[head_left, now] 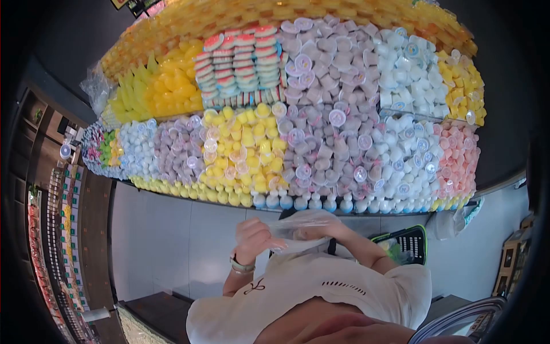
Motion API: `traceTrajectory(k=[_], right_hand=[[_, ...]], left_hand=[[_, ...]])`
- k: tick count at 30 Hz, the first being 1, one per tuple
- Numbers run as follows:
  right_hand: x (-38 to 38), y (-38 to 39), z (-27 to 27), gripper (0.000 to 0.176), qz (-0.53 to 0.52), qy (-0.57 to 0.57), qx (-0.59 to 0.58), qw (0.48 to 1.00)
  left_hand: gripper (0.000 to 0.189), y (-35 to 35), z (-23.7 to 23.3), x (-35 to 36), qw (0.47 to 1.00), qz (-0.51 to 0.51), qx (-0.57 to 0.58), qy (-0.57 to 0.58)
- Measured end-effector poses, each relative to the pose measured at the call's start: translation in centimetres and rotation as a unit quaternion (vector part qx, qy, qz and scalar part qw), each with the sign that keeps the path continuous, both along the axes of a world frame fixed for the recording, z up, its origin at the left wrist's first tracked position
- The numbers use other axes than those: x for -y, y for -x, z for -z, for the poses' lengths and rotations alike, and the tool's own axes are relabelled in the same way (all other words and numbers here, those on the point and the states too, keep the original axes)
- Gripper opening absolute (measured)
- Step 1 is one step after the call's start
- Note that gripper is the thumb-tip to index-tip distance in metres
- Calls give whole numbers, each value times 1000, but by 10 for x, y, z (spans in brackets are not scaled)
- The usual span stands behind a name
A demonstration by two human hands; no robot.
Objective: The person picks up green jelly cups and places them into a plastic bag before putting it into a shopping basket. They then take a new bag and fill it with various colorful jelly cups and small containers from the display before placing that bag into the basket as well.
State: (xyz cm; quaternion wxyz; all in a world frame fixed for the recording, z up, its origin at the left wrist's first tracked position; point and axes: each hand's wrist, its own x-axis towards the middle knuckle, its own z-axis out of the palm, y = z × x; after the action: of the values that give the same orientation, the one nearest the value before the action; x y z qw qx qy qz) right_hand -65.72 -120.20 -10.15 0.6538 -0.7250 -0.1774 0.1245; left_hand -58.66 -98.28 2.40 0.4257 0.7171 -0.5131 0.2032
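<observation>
A clear plastic bag is stretched between my two hands in front of my chest. My left hand, with a watch on its wrist, is closed on the bag's left side, its fingers curled. My right hand is at the bag's other side; the thin film covers it and blurs its fingers. Just beyond the hands runs the display's front edge, lined with white-and-blue bottle-shaped packs and yellow ones.
The long display holds sections of small cups: yellow, greyish purple, white and pink. A black basket with a green rim stands right of me. Stocked shelves line the left.
</observation>
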Motion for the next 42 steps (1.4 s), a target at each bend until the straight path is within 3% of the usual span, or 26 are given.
traceTrajectory(k=[1,3,5,7,8,10,11,12,14,18,23,24,26,28,30,32,35,38,41,42], right_hand=[[3,5,-27,39,5,-115,-135,984],[2,16,-35,37,19,-16,-308,951],[4,15,-30,37,-57,109,-133,983],[3,12,-51,38,-69,110,-138,982],[5,13,-70,40,-43,52,-240,968],[13,7,-96,47,-38,60,-162,984],[19,2,-101,52,-61,125,19,990],[24,-2,-106,57,-83,185,198,959],[32,-14,-123,69,-118,148,185,964],[43,-15,-125,87,-109,137,225,959],[63,-25,-146,95,-186,117,190,957],[71,-27,-152,95,-203,98,191,955],[106,-48,-164,89,-124,80,201,968],[136,-82,-171,80,168,131,261,942],[170,-134,-179,72,411,212,289,838],[224,-181,-173,70,532,285,310,735],[284,-229,-180,67,611,315,366,627],[336,-270,-187,66,602,396,344,602],[354,-297,-204,72,585,426,141,676],[360,-307,-201,73,588,443,145,662]], left_hand=[[37,0,-2,-3,1000,-24,10,6],[43,-1,-1,-10,997,-42,47,51],[54,-3,2,-15,990,-71,95,71],[35,-3,-1,-17,990,-66,96,78],[31,-3,-3,-17,989,-60,101,85],[30,-2,-3,-14,990,-33,101,90],[30,-2,-3,-12,990,-19,102,92],[39,-3,-2,-9,988,-7,110,105],[69,-5,0,-4,984,14,124,128],[68,-10,-7,5,984,47,110,131],[65,-11,-1,8,992,39,13,118],[51,-10,-2,11,993,52,-17,108],[27,-2,-2,16,991,76,-78,80],[26,8,7,19,983,125,-119,69],[27,16,15,21,976,155,-140,59],[27,22,19,22,974,169,-141,55],[29,24,18,19,974,162,-146,65],[31,21,12,13,979,140,-136,63],[29,18,8,10,983,117,-121,68],[28,17,9,9,983,118,-127,67]])
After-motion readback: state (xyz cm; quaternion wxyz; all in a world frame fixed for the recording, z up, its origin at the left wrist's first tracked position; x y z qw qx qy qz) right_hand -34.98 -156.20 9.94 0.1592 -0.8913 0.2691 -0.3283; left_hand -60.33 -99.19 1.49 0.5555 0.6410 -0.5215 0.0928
